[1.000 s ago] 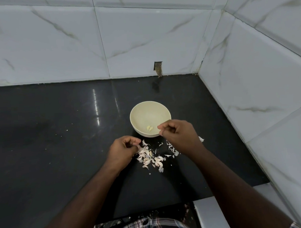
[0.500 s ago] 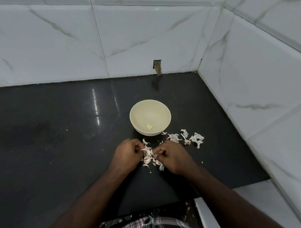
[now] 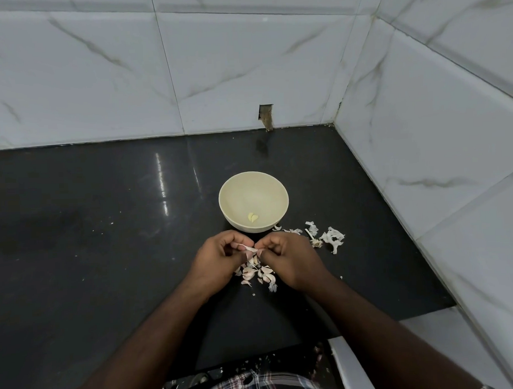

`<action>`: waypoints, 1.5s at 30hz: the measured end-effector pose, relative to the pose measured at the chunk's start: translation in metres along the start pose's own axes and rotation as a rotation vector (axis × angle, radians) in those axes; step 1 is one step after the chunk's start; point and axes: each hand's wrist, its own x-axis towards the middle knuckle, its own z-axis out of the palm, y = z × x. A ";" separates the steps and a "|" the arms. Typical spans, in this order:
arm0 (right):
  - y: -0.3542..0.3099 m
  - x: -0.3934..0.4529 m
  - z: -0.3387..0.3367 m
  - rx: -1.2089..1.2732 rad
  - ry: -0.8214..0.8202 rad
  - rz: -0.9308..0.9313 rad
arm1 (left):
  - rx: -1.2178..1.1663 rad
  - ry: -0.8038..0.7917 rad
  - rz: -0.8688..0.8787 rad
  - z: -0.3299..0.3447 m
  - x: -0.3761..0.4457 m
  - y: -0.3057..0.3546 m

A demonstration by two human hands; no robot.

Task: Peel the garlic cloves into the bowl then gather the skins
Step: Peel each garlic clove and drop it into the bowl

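Left hand (image 3: 222,255) curled, thumb and fingers pinching one end of a clove (image 3: 249,249). Right hand (image 3: 286,258) curled too, fingertips pinching at the clove's other end, the two hands nearly touching. Skin on the clove looks partly lifted; how much is off I cannot tell.

Step in hand, by my reading: peeling, early in the run. Just beyond the hands the bowl (image 3: 254,201) holds only a couple of peeled cloves (image 3: 253,217), low on its near side. Just under and nearer than the hands lies a pile (image 3: 258,273) of unpeeled cloves mixed with loose skins. Beyond and to the right of the right hand, more skins (image 3: 326,237) and what looks like a stem stub, scattered apart from the pile.

Next move likely calls for stripping the skin away while the left hand keeps the clove steady, then a short reach forward to drop it in the bowl. Gathering the skins comes later; two separate patches to sweep together.

Surface: dark polished worktop (image 3: 90,229), glossy, light streaks reflecting left of the bowl, small white flecks about. Thin skins may cling to it.

Room: white marbled wall tiles (image 3: 128,67) behind and on the right, meeting in a corner. Small notch (image 3: 266,114) in the back tile at worktop level.
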 end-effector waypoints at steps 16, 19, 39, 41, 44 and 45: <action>-0.002 -0.004 -0.004 -0.004 0.056 0.005 | -0.127 0.025 0.034 0.007 -0.005 0.008; -0.002 -0.004 -0.003 0.015 0.076 0.032 | -0.093 0.039 0.042 0.007 -0.005 0.007; -0.006 -0.006 0.000 0.460 0.041 0.172 | -0.238 0.098 -0.049 0.016 -0.011 0.014; -0.006 -0.006 -0.001 0.453 0.038 0.166 | -0.223 0.099 -0.044 0.016 -0.012 0.014; -0.006 -0.006 -0.002 0.436 0.044 0.156 | -0.201 0.100 -0.035 0.016 -0.012 0.015; -0.006 -0.006 -0.002 0.432 0.046 0.151 | -0.193 0.102 -0.031 0.016 -0.012 0.015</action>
